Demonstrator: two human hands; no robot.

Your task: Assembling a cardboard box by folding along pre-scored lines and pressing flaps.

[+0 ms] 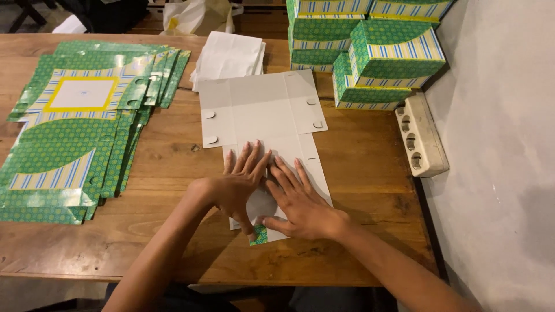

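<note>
Both the left hand (pixel 236 188) and right hand (pixel 300 202) lie open, palms pressing the flat box blank (pixel 260 107), white side up. It looks light, thin and stiff, bending only along scored creases; its edges and flaps seem best to grip.

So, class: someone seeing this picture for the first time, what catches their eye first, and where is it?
Both hands, the left hand and right hand, press flat on a white unfolded carton blank at the table's middle. A fan of green patterned flat cartons lies at left, and folded green boxes are stacked at the far right.

Matt white card blank (pixel 260 107), wooden table (pixel 370 156)
</note>
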